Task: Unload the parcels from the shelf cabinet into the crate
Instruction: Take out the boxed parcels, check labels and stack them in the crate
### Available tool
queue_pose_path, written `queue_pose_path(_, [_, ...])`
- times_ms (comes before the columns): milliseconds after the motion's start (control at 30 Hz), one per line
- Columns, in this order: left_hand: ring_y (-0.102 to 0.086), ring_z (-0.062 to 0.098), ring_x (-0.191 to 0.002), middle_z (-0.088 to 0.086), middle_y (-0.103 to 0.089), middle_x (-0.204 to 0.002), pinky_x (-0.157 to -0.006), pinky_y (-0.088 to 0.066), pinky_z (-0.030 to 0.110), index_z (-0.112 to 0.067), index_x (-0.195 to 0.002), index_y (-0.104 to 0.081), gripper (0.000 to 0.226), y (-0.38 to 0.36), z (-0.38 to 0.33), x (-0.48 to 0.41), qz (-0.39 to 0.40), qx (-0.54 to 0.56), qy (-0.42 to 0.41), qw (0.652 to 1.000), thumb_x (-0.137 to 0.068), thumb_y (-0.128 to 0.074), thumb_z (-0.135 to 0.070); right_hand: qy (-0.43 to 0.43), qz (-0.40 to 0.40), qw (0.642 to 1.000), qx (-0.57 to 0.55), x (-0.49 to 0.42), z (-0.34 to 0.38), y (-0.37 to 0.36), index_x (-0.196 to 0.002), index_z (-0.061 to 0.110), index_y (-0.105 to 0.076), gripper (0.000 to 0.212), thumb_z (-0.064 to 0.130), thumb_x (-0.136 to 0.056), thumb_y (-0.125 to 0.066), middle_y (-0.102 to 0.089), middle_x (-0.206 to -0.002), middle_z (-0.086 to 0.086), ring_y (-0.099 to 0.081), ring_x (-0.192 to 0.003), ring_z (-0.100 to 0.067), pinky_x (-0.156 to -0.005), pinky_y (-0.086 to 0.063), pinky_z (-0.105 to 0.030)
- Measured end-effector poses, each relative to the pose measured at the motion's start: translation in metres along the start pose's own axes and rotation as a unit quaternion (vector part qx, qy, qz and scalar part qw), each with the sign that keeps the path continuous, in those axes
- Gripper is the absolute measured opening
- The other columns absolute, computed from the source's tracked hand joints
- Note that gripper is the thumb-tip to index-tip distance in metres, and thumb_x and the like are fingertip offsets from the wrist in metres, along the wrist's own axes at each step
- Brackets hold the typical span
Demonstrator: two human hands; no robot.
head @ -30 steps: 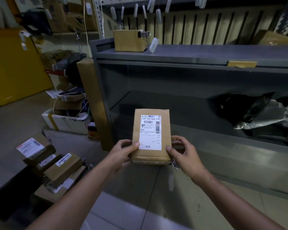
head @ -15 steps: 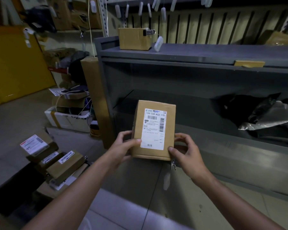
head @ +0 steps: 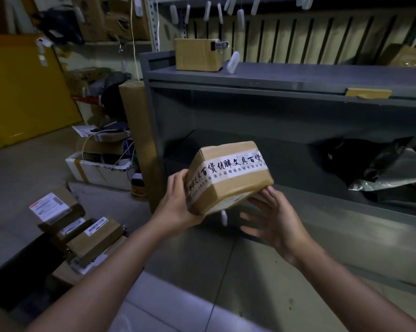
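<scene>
Your left grip (head: 176, 207) is clasping the left end of the taped brown cardboard parcel (head: 233, 185). Your right grip (head: 276, 219), fingers spread open, is propping its underside against tipping.

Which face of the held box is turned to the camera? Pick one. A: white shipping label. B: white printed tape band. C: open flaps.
B: a white tape band with black print wraps the cardboard box gripped by the left hand.
</scene>
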State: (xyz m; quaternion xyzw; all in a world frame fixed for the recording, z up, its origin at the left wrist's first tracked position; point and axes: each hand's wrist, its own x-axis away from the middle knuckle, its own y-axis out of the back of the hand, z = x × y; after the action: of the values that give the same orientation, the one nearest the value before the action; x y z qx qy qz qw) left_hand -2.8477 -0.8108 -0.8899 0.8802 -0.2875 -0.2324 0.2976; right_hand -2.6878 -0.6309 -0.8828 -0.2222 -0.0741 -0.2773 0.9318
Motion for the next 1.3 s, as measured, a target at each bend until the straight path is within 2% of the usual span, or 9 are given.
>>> queue_pose_path(233, [-0.035, 0.005, -0.116, -0.015, -0.015, -0.145, -0.085, -0.044, 0.024, -0.04, -0.142, -0.014, 0.105, 0.002, 0.0, 0.001, -0.065, -0.081, -0.065, 0.992, -0.068, -0.087, -0.024, -0.008, 0.006, 0.998, -0.06, 0.005, 0.009, -0.006, -0.121, 0.021, -0.066, 0.055, 0.061, -0.096, -0.038, -0.072, -0.115, -0.01, -0.066, -0.11, -0.037, -0.081, -0.057, -0.049])
queue_pose_path(367, [-0.033, 0.021, -0.139, 0.001, -0.013, -0.152, -0.1, -0.045, 0.038, -0.027, -0.147, -0.015, 0.111, 0.001, 0.006, 0.006, -0.084, -0.214, -0.137, 0.963, -0.065, -0.089, -0.02, -0.014, -0.011, 0.999, -0.046, 0.008, 0.01, -0.007, -0.112, 0.024, -0.064, 0.055, 0.07, -0.09, -0.044, -0.074, -0.104, -0.01, -0.069, -0.103, -0.032, -0.086, -0.057, -0.051])
queue_pose_path(600, [-0.029, 0.039, -0.144, 0.018, -0.03, -0.147, -0.089, -0.053, 0.044, -0.014, -0.144, -0.029, 0.105, -0.005, 0.004, 0.006, -0.106, -0.287, -0.204, 0.93, -0.06, -0.092, -0.019, -0.06, -0.041, 0.997, -0.019, 0.006, 0.01, -0.009, -0.104, 0.025, -0.058, 0.057, 0.076, -0.079, -0.054, -0.069, -0.106, -0.011, -0.067, -0.105, -0.035, -0.098, -0.05, -0.059])
queue_pose_path(767, [-0.025, 0.038, -0.146, 0.017, -0.027, -0.148, -0.092, -0.05, 0.045, -0.017, -0.145, -0.028, 0.103, -0.004, 0.006, 0.007, -0.092, -0.283, -0.201, 0.933, -0.062, -0.09, -0.019, -0.076, -0.042, 0.996, -0.015, 0.003, 0.01, -0.007, -0.117, 0.022, -0.06, 0.061, 0.067, -0.077, -0.063, -0.07, -0.111, -0.011, -0.07, -0.101, -0.034, -0.091, -0.054, -0.059])
queue_pose_path(900, [-0.017, 0.031, -0.149, 0.008, -0.008, -0.158, -0.106, -0.041, 0.047, -0.031, -0.149, -0.015, 0.106, -0.006, 0.003, 0.007, -0.082, -0.276, -0.12, 0.95, -0.071, -0.086, -0.02, -0.06, -0.037, 0.996, -0.055, 0.003, 0.007, -0.008, -0.115, 0.02, -0.06, 0.043, 0.051, -0.085, -0.064, -0.069, -0.106, -0.011, -0.069, -0.1, -0.032, -0.088, -0.055, -0.06])
queue_pose_path(967, [-0.028, 0.027, -0.143, -0.004, -0.003, -0.159, -0.107, -0.044, 0.048, -0.044, -0.149, -0.009, 0.101, -0.006, 0.004, 0.003, -0.071, -0.176, -0.022, 0.982, -0.08, -0.078, -0.016, -0.03, -0.038, 0.998, -0.037, 0.003, 0.004, -0.008, -0.119, 0.021, -0.059, 0.042, 0.046, -0.086, -0.066, -0.069, -0.107, -0.01, -0.069, -0.099, -0.03, -0.087, -0.055, -0.061])
queue_pose_path(1033, [-0.044, 0.027, -0.132, -0.002, -0.02, -0.156, -0.099, -0.05, 0.051, -0.05, -0.149, -0.013, 0.087, -0.004, -0.003, -0.002, -0.051, 0.056, 0.117, 0.99, -0.09, -0.065, -0.012, -0.007, -0.038, 0.999, -0.019, 0.001, 0.002, -0.007, -0.126, 0.021, -0.057, 0.048, 0.043, -0.085, -0.068, -0.067, -0.114, -0.011, -0.069, -0.1, -0.028, -0.085, -0.056, -0.061])
queue_pose_path(1167, [-0.062, 0.042, -0.108, 0.016, -0.06, -0.126, -0.095, -0.048, 0.059, -0.031, -0.137, -0.047, 0.037, -0.001, -0.022, -0.005, -0.002, 0.47, 0.332, 0.818, -0.102, -0.045, -0.041, 0.014, -0.021, 0.999, -0.026, 0.001, -0.001, -0.008, -0.129, 0.022, -0.054, 0.048, 0.04, -0.086, -0.067, -0.066, -0.115, -0.01, -0.068, -0.102, -0.028, -0.084, -0.057, -0.058])
queue_pose_path(1300, [-0.063, 0.042, -0.108, 0.016, -0.065, -0.119, -0.1, -0.047, 0.06, -0.029, -0.126, -0.053, 0.05, -0.003, -0.02, -0.007, 0.026, 0.495, 0.314, 0.81, -0.086, -0.061, -0.058, 0.025, -0.004, 0.999, -0.024, 0.003, -0.001, -0.008, -0.126, 0.022, -0.053, 0.045, 0.038, -0.086, -0.066, -0.064, -0.11, -0.008, -0.068, -0.102, -0.027, -0.083, -0.059, -0.053])
